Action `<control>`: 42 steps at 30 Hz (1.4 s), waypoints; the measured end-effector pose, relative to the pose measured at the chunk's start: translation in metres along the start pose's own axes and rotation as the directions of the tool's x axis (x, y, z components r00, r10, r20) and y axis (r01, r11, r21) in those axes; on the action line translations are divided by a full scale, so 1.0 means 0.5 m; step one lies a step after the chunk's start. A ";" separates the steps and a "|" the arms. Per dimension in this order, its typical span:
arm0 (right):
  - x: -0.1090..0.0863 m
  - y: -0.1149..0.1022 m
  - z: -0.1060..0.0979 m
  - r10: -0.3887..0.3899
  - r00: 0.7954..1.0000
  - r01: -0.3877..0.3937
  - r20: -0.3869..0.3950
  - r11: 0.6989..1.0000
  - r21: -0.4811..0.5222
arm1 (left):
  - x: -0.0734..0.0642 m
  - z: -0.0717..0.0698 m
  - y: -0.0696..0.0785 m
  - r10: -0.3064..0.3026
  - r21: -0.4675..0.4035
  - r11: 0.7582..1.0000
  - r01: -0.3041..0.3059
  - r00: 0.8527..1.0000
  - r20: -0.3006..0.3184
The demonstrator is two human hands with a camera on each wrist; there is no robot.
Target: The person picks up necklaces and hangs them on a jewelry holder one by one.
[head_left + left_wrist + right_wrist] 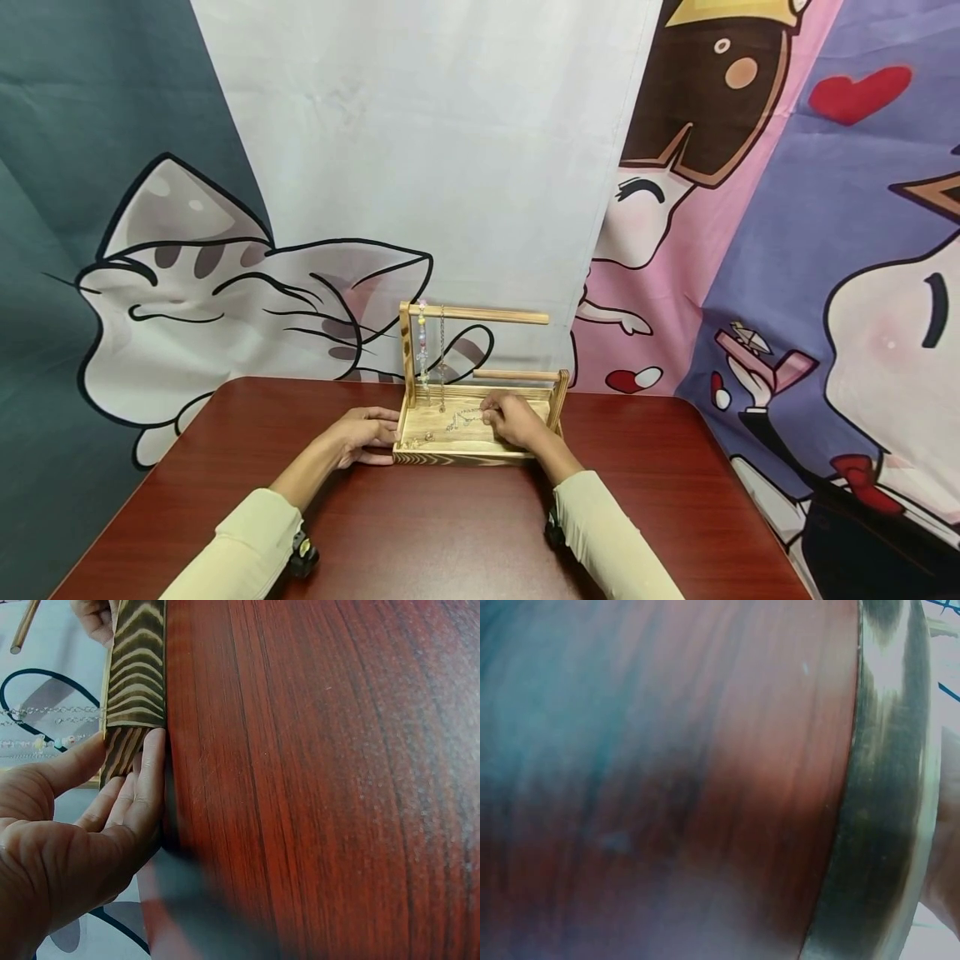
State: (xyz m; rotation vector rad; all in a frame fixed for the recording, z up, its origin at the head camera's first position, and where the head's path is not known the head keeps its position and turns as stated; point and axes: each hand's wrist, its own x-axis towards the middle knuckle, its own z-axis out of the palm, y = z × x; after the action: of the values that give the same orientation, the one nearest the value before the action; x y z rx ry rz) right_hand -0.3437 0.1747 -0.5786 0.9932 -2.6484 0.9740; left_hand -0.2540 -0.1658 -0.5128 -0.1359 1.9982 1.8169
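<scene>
A wooden jewelry stand with a shallow tray base stands on the table, its front wall dark-grained. At its left end my left hand holds the tray's corner; in the left wrist view the thumb is at the rim and the fingers lie along the end wall. Over the tray, my right hand pinches one end of a silvery chain bracelet, whose other part trails on the tray floor. The blurred right wrist view shows mainly the tray's front wall.
From the upper bar hang a beaded strand and a thin chain. A lower bar runs to the right post. Small jewelry pieces lie at the tray's front left. A cartoon cloth hangs behind the red-brown table.
</scene>
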 end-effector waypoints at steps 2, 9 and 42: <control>0.003 0.018 0.012 -0.004 1.000 0.003 -0.020 0.998 -0.063 | -0.001 0.000 0.000 0.000 0.000 1.000 0.000 1.000 0.002; 0.013 0.069 0.045 -0.018 0.998 0.002 -0.063 0.970 -0.243 | -0.002 0.001 -0.001 0.001 0.001 1.000 -0.001 1.000 -0.002; -0.016 -0.123 -0.060 0.499 0.846 -0.511 0.187 0.662 0.548 | 0.001 0.000 -0.003 0.010 0.000 1.000 -0.010 1.000 -0.006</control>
State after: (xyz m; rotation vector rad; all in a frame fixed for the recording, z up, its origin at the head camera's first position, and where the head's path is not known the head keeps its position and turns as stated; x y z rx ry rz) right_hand -0.3012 0.1624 -0.5257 0.2865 -2.7422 1.9975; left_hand -0.2538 -0.1661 -0.5144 -0.1311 2.0061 1.8250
